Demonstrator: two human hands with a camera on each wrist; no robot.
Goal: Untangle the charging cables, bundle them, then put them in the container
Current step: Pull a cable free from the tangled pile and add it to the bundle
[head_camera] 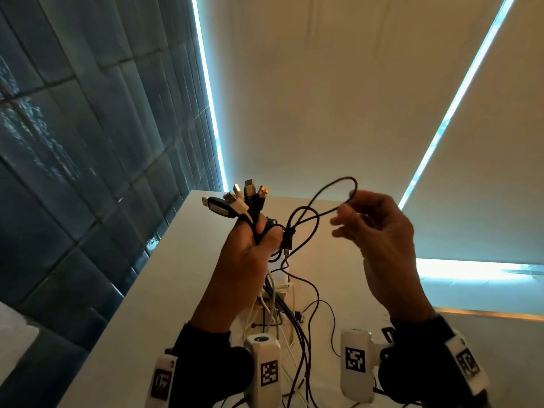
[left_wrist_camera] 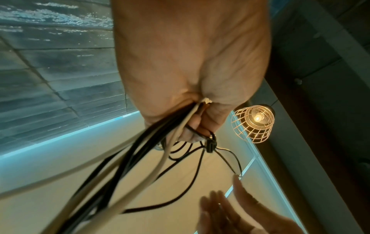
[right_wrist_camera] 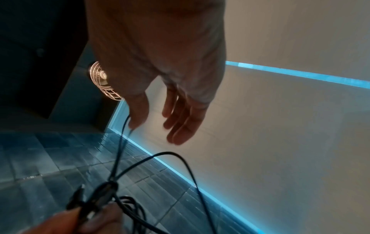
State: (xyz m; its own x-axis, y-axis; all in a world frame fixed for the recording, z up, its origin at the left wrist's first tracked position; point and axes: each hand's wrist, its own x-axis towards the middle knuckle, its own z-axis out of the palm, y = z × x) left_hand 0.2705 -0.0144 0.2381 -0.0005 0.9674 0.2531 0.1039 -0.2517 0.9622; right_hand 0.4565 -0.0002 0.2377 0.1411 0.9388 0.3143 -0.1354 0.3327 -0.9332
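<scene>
My left hand (head_camera: 256, 234) is raised above the white table (head_camera: 176, 278) and grips a bunch of black and white charging cables (head_camera: 276, 307). Several USB plugs (head_camera: 244, 198) stick up out of the fist, and the cords hang down to the table. From a tangle with a small black plug (head_camera: 287, 241) beside the left thumb, a thin black cable (head_camera: 319, 195) loops to the right. My right hand (head_camera: 351, 206) pinches that loop between thumb and forefinger, with the other fingers spread. The wrist views show the fist (left_wrist_camera: 190, 71) round the cords (left_wrist_camera: 140, 158) and the thin cable (right_wrist_camera: 120, 150) running up to the right thumb (right_wrist_camera: 138, 110).
Loose cable ends and some pale small objects (head_camera: 279, 293) lie on the table under the hanging cords. A dark tiled wall (head_camera: 73, 142) rises at the left, pale blinds (head_camera: 323, 98) stand behind. A lit wire-cage lamp (left_wrist_camera: 254, 123) hangs overhead. No container shows.
</scene>
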